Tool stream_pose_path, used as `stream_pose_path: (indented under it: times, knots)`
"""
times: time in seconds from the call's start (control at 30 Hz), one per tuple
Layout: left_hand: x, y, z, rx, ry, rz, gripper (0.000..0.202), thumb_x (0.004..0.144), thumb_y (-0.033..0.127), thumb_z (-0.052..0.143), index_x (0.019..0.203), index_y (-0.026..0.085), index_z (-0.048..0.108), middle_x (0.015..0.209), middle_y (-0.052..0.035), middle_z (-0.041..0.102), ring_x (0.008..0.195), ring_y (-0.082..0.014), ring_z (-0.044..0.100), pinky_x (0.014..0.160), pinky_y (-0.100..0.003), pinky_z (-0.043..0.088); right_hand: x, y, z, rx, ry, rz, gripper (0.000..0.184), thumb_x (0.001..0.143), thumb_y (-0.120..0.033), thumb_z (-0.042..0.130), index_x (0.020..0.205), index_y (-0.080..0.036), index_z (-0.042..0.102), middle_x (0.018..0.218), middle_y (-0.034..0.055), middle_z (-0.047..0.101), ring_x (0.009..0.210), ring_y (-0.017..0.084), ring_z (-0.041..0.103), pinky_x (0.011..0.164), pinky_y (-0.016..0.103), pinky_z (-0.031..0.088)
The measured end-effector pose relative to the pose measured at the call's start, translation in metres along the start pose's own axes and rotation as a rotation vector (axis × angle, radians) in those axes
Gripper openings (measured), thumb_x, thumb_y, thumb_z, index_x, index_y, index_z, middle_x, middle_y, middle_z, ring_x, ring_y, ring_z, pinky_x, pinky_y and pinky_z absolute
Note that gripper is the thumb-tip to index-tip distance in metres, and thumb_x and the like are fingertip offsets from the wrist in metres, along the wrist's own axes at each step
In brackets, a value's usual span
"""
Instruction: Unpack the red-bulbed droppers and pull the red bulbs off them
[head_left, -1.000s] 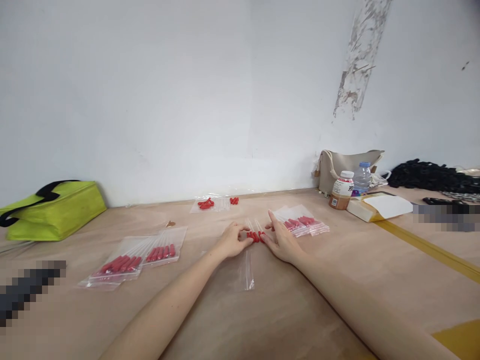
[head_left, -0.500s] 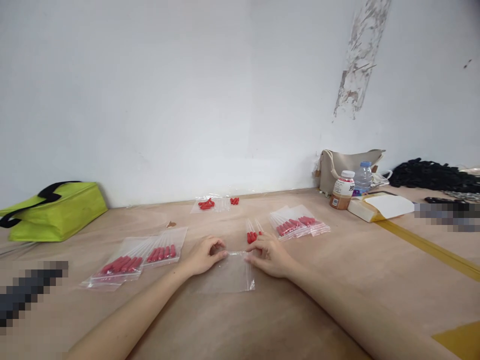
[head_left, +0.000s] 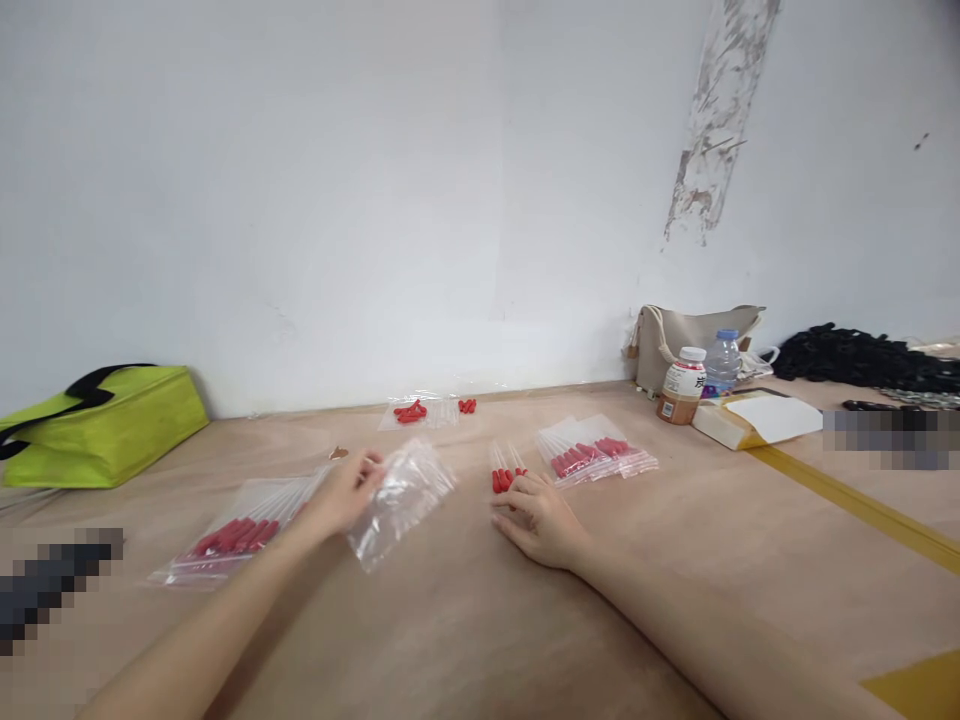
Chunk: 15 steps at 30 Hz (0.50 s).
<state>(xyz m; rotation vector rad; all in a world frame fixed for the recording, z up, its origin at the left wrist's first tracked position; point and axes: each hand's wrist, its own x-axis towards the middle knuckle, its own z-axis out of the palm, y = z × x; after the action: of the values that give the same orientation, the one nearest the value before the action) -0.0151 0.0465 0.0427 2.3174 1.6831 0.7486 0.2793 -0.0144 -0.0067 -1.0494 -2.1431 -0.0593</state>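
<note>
My left hand (head_left: 351,492) is closed on a clear plastic zip bag (head_left: 405,500), raised and tilted over the table left of centre. The bag looks flat, with no red pieces in it. My right hand (head_left: 541,518) rests on the table with thumb and fingers apart and nothing between them. Just beyond its fingers lie a few thin-shafted pieces with red handles (head_left: 502,481), partly hidden by the hand. Under my left forearm are bags of similar red-handled pieces (head_left: 238,535). Further bags of red-handled pieces (head_left: 589,457) lie beyond my right hand.
Near the wall lie a clear bag with red pieces (head_left: 410,411) and loose red pieces (head_left: 467,406). A lime-green bag (head_left: 142,425) stands far left. At right are a brown drink bottle (head_left: 682,388), a water bottle (head_left: 723,362), a beige bag (head_left: 701,325) and a box (head_left: 724,423).
My left hand has lifted the clear bag off the table and drawn it left. My right hand has let go of the bag's edge and stays near the red-handled pieces.
</note>
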Motion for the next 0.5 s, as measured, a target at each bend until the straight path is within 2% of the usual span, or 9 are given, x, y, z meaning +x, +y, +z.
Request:
stream_pose_path:
  times: [0.07,0.1,0.2,0.27,0.33,0.4,0.47,0.5]
  knots:
    - [0.000,-0.032,-0.022,0.201,0.143,-0.178,0.025,0.081,0.033,0.035,0.103,0.021,0.039,0.077,0.0022,0.062,0.062,-0.0123,0.057,0.055,-0.020,0.040,0.000,0.003,0.003,-0.018,0.040,0.037,0.016,0.079,-0.027,0.052,0.091,-0.022,0.061,0.081,0.0042,0.058,0.079,0.018,0.051,0.071,0.031,0.037]
    - [-0.001,-0.049,-0.033,0.248,0.172,-0.230,0.026,0.081,0.029,0.036,0.106,0.020,0.037,0.076,0.0017,0.062,0.062,-0.0125,0.057,0.054,-0.020,0.039,0.001,0.005,0.005,-0.031,0.056,0.063,0.015,0.079,-0.026,0.052,0.091,-0.022,0.061,0.082,0.0040,0.057,0.079,0.017,0.051,0.071,0.032,0.037]
    - [-0.010,-0.089,-0.059,0.362,0.209,-0.346,0.023,0.075,0.020,0.040,0.097,0.017,0.040,0.059,0.0032,0.058,0.050,-0.0132,0.053,0.049,-0.021,0.036,0.001,0.011,0.007,-0.056,0.090,0.136,0.013,0.079,-0.025,0.052,0.088,-0.023,0.061,0.079,0.0030,0.057,0.078,0.017,0.051,0.072,0.032,0.037]
    - [-0.018,-0.104,-0.067,0.434,0.228,-0.380,0.016,0.071,0.017,0.041,0.086,0.017,0.043,0.054,0.0034,0.054,0.050,-0.0138,0.051,0.049,-0.021,0.036,0.001,0.014,0.009,-0.058,0.089,0.150,0.011,0.079,-0.024,0.052,0.084,-0.023,0.062,0.076,0.0027,0.056,0.077,0.017,0.050,0.071,0.032,0.037]
    - [-0.025,-0.107,-0.067,0.494,0.254,-0.385,0.011,0.070,0.017,0.040,0.080,0.017,0.045,0.059,0.0001,0.056,0.057,-0.0167,0.052,0.053,-0.025,0.038,0.001,0.015,0.009,-0.060,0.073,0.144,0.010,0.079,-0.024,0.053,0.082,-0.023,0.062,0.074,0.0025,0.056,0.076,0.017,0.050,0.070,0.031,0.038]
    - [-0.030,-0.099,-0.064,0.585,0.308,-0.359,0.013,0.073,0.020,0.037,0.080,0.017,0.047,0.073,-0.0060,0.059,0.071,-0.0226,0.053,0.060,-0.035,0.041,0.001,0.015,0.009,-0.075,0.056,0.134,0.010,0.078,-0.024,0.053,0.081,-0.023,0.062,0.074,0.0025,0.056,0.076,0.017,0.050,0.070,0.031,0.038]
    - [-0.035,-0.082,-0.060,0.688,0.341,-0.201,0.019,0.076,0.024,0.035,0.083,0.017,0.051,0.086,-0.0105,0.059,0.082,-0.0268,0.051,0.068,-0.043,0.039,0.001,0.013,0.007,-0.093,0.050,0.124,0.010,0.079,-0.024,0.052,0.083,-0.023,0.062,0.077,0.0027,0.057,0.077,0.017,0.050,0.071,0.031,0.038]
    - [-0.037,-0.072,-0.058,0.715,0.317,-0.053,0.021,0.077,0.025,0.034,0.084,0.017,0.052,0.090,-0.0104,0.059,0.085,-0.0264,0.051,0.072,-0.044,0.038,0.001,0.012,0.006,-0.104,0.056,0.119,0.013,0.079,-0.024,0.052,0.088,-0.023,0.061,0.078,0.0030,0.057,0.078,0.018,0.050,0.071,0.031,0.038]
